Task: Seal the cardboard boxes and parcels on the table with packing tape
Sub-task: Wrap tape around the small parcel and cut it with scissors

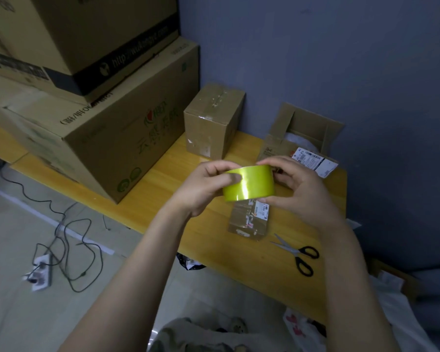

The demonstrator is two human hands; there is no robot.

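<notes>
Holding tape roll [249, 182] above table [210, 241], gripping one end with left hand [203, 188], thumb on band, clasping other end with right hand [299, 193]. No strip pulled. Judging taped box [214, 120] beyond left hand done; open box [302, 133] beyond right hand, parcel [249, 221] below hands pending.

A person's left hand [203, 190] and right hand [299, 193], both forearms [137, 270] bare; grey-brown clothing [188, 337] worn at the near edge

Black-handled scissors [295, 252] (blades parted) lie well apart from a floor power strip [40, 273] with tangled cables [61, 222].
</notes>
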